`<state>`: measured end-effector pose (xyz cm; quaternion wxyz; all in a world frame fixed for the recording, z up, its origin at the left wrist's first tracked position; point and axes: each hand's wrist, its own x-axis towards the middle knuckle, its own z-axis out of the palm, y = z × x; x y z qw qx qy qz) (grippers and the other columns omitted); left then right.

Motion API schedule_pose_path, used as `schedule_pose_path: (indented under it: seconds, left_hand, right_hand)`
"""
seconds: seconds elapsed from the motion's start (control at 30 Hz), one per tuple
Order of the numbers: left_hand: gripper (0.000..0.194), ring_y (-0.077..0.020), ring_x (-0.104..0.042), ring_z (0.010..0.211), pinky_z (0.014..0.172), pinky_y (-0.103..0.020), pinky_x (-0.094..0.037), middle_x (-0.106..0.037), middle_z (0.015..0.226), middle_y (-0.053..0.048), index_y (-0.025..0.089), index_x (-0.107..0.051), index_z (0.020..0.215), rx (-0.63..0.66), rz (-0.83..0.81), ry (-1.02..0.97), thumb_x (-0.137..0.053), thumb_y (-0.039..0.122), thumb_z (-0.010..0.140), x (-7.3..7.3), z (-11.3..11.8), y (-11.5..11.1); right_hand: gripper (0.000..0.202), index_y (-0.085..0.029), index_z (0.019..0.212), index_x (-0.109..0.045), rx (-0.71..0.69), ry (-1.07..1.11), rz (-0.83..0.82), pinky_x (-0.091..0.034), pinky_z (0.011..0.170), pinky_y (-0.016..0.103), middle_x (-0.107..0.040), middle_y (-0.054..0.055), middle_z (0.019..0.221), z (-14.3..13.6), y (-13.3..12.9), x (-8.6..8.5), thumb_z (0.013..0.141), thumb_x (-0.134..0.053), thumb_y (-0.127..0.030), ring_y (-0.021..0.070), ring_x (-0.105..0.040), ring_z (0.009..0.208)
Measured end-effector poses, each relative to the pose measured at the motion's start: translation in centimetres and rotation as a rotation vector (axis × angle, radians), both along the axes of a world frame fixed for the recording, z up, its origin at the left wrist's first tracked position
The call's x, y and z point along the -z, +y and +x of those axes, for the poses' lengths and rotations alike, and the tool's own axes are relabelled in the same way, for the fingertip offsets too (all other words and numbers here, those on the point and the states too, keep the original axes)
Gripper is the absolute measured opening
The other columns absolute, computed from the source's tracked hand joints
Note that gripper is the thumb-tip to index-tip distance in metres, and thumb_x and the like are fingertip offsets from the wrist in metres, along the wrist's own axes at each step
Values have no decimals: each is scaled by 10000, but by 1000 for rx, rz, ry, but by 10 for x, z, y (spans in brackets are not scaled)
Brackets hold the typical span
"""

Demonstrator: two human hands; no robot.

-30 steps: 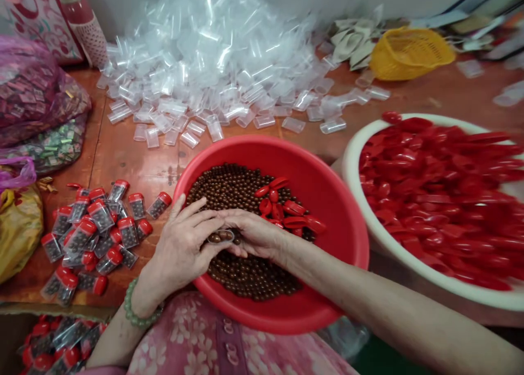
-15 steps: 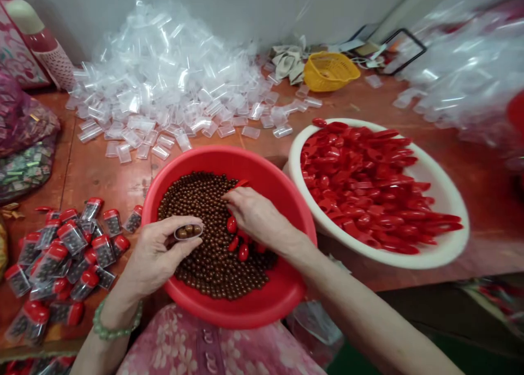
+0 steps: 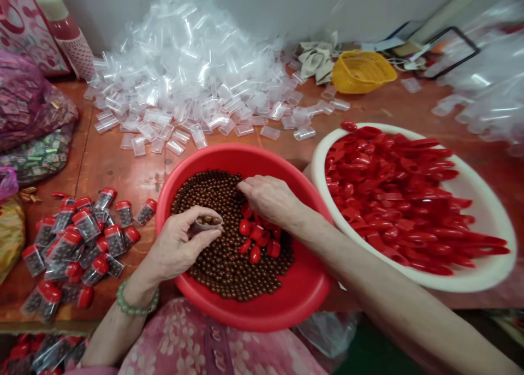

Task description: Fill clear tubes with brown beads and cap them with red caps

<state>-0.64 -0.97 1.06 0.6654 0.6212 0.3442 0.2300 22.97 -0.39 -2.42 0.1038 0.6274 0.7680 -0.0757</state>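
Observation:
My left hand (image 3: 180,244) is closed around a small clear plastic container (image 3: 203,227), its open end up and brown balls (image 3: 208,220) showing inside. It is over the left part of a red basin (image 3: 245,323) that holds many loose brown balls (image 3: 229,277). On the balls lie several small red caps (image 3: 255,254). My right hand (image 3: 272,200) is above these caps, fingers curled and pressed together; its palm side is hidden, so I cannot make out what is in it.
Right of the basin, a white bowl (image 3: 487,268) holds a heap of red plastic pieces (image 3: 397,195). Filled, red-capped containers (image 3: 85,225) lie at left. Clear empty containers (image 3: 184,75) are piled behind, near a yellow basket (image 3: 364,72). A bottle (image 3: 67,31) stands back left.
The view has shifted, so most things sit farther right. My right hand has moved a little relative to the red caps, and more of them show. The left hand still holds its container.

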Motion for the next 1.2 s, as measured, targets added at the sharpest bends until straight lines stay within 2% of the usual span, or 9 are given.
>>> schedule_pose_path:
  seconds: [0.27,0.43,0.57,0.7,0.77,0.87,1.03,1.13,1.2]
  left_hand:
    - [116,-128,-598,771,717,-251,-474,-652,833,-27,163,-601,880,-91,20,73,-610,274,847,1,0,-1]
    - [110,-113,-557,725,683,-235,-451,-609,781,-4,170,-590,838,-60,55,61,-621,275,841,0,1,0]
    - [126,-105,-550,685,643,-225,-440,-588,745,8,167,-576,840,-72,-56,22,-644,269,807,-1,6,1]
    - [129,-97,-544,663,632,-220,-426,-584,728,15,162,-588,831,-87,-121,-12,-664,247,769,1,8,1]
    - [127,-93,-538,660,630,-219,-417,-586,726,17,158,-598,821,-86,-123,-15,-670,243,761,1,9,1]
    - [133,-97,-553,676,658,-229,-428,-608,735,12,151,-609,805,-114,-125,-13,-684,247,751,0,9,-1]
    - [217,-105,-610,695,701,-246,-470,-644,754,9,149,-595,826,-149,-253,-73,-740,265,712,-2,10,-4]
    - [325,-117,-646,680,676,-247,-499,-638,719,10,153,-535,801,-187,-384,-135,-779,333,686,-1,11,-4]
    - [380,-113,-651,670,681,-246,-518,-631,713,16,148,-523,809,-212,-432,-205,-808,349,657,1,11,-4]
  right_hand:
    - [258,-116,1045,-657,59,81,-33,-408,805,339,-676,151,975,11,-1,12,879,-460,-124,243,-578,897]
    - [208,-140,899,-644,144,214,-38,-423,772,322,-683,117,847,9,-1,14,798,-480,-62,226,-586,832]
    - [265,-152,1080,-566,233,385,25,-464,735,300,-681,92,910,9,-5,4,828,-484,-137,201,-610,826]
    - [516,-202,1293,-423,426,1065,37,-495,622,262,-662,-1,828,-4,-14,-11,824,-595,-327,147,-621,686]
    - [570,-225,1250,-485,516,1421,-7,-505,623,254,-651,-22,794,-17,-19,-20,739,-708,-343,136,-622,684]
    - [461,-219,1092,-599,566,1597,-83,-510,594,236,-640,-34,733,-38,-24,-30,681,-777,-327,113,-609,628]
    - [347,-212,958,-605,636,1644,-30,-463,446,217,-615,-47,628,-60,-27,-33,707,-758,-396,106,-573,495]
    - [219,-211,937,-628,543,1387,234,-535,578,268,-682,4,746,-66,-32,-28,792,-679,-368,140,-638,611]
    - [182,-208,994,-644,362,1158,370,-564,724,307,-718,52,884,-66,-36,-24,880,-570,-329,171,-683,755]
